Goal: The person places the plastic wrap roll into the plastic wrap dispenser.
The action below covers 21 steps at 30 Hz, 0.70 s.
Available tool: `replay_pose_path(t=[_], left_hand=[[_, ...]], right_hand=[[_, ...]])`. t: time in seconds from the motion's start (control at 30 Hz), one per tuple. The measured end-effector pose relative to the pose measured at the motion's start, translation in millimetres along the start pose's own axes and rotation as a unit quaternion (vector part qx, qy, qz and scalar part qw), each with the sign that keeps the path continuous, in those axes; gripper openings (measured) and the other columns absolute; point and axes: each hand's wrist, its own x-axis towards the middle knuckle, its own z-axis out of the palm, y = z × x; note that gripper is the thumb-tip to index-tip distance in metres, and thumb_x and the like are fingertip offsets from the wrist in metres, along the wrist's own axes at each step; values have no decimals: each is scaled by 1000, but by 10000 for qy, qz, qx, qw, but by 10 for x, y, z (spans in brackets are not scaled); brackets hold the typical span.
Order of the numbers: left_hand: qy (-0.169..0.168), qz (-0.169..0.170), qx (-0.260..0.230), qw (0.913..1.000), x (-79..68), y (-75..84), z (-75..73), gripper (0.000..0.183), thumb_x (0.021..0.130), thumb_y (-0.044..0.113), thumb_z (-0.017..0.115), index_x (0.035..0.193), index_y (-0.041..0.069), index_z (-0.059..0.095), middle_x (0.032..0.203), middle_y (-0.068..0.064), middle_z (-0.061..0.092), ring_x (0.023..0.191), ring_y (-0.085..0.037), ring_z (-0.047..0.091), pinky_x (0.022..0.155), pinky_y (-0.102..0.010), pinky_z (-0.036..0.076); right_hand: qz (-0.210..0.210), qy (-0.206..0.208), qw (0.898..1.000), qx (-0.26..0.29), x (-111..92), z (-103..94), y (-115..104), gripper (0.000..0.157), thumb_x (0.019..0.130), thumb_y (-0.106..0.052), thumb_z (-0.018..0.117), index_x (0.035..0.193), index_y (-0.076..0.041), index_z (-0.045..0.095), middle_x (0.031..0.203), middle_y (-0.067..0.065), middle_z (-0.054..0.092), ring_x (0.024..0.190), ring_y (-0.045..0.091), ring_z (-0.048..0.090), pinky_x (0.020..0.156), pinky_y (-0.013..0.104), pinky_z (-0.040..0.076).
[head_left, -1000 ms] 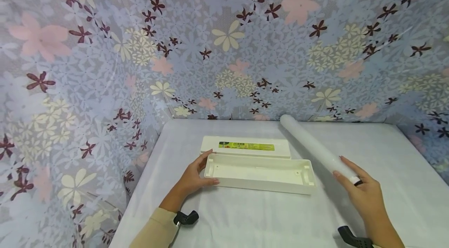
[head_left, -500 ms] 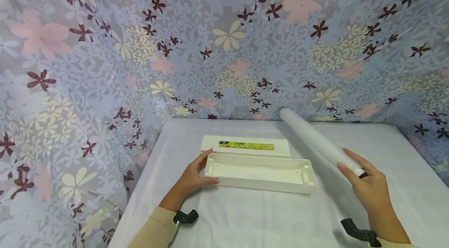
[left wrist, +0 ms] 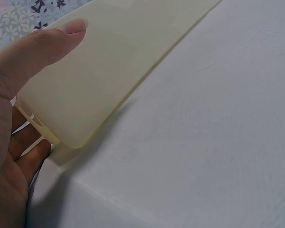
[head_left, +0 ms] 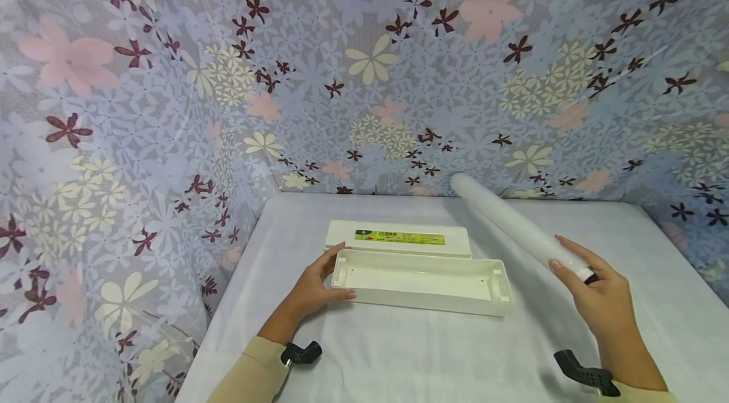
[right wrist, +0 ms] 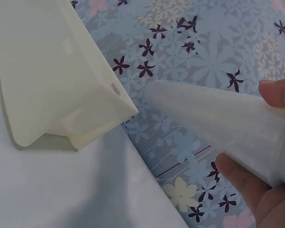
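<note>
My left hand [head_left: 310, 289] grips the left end of an open cream plastic box [head_left: 421, 298], thumb on its front wall and fingers at the end and back. In the left wrist view, the thumb [left wrist: 61, 42] lies along the box wall [left wrist: 95, 71]. My right hand [head_left: 600, 295] holds the near end of a long white roll, which looks like plastic wrap [head_left: 512, 219], between thumb and fingers. The roll slants away to the far left, raised above the table. A dark core end shows at the hand. The box's long trough has end holders and nothing lying in it.
Behind the box lies a flat cream lid [head_left: 342, 235] with a yellow-green label, close against it. A white cloth covers the table [head_left: 410, 352]. Floral fabric walls [head_left: 370, 105] stand at the back and sides.
My right hand has moved slightly right and up with the roll, whose far end is now higher against the back wall. The left hand and box stay put.
</note>
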Motion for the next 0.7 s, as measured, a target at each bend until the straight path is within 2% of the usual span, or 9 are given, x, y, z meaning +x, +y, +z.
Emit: replay_pose_path(t=[0.1, 0.33, 0.5, 0.7], left_hand=[[13, -47, -2, 10000, -9, 38, 4, 111, 76, 8, 97, 166, 11, 32, 162, -13, 43, 147, -33, 42, 121, -51, 29], [-12, 44, -221, 9997, -76, 269, 6, 107, 77, 8, 96, 164, 4, 34, 161, -18, 43, 146, -35, 43, 122, -52, 27], [36, 86, -220, 9997, -80, 272, 17, 107, 77, 8, 96, 164, 3, 35, 161, -18, 44, 146, -36, 43, 121, -54, 27], [37, 58, -178, 9998, -78, 270, 10, 107, 77, 8, 96, 164, 6, 35, 160, -16, 45, 145, -33, 45, 121, -52, 30]], right_hand=[[-92, 42, 9999, 9, 14, -6, -33, 52, 100, -24, 77, 150, -22, 63, 144, 24, 57, 95, 16, 53, 63, 13, 44], [-208, 19, 9997, 95, 48, -13, -64, 51, 99, -22, 78, 149, -22, 64, 139, 26, 58, 92, 18, 51, 62, 15, 43], [-423, 36, 9990, 125, 56, -6, -91, 51, 100, -19, 77, 149, -19, 64, 140, 23, 58, 95, 18, 52, 65, 13, 43], [-548, 37, 9984, 162, 68, -6, -132, 50, 100, -18, 77, 149, -20, 64, 137, 23, 58, 91, 20, 52, 59, 17, 42]])
